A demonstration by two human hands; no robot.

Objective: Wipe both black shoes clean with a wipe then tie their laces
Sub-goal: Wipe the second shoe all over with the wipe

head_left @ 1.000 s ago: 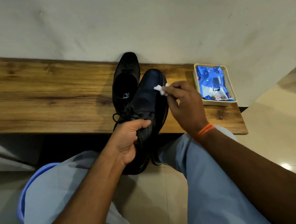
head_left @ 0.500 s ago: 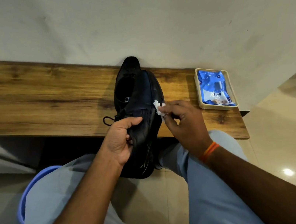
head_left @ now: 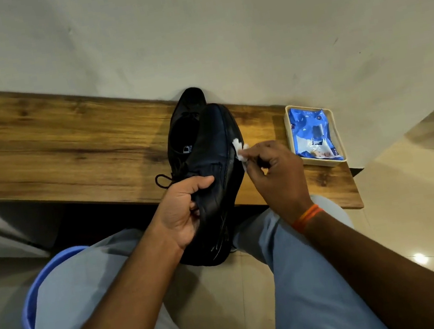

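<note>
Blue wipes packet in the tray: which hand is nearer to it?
Right. The right hand is just left of the blue wipes packet; the left hand grips the shoe farther away.

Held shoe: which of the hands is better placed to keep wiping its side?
Right. The right hand already pinches the wipe against the held shoe, along its right edge. The left hand grips that shoe to steady it, so it is not free.

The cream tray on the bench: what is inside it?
Inside the cream tray lies a blue wipes pack, filling most of it. Whatever may lie beneath the pack is covered and cannot be seen.
</note>
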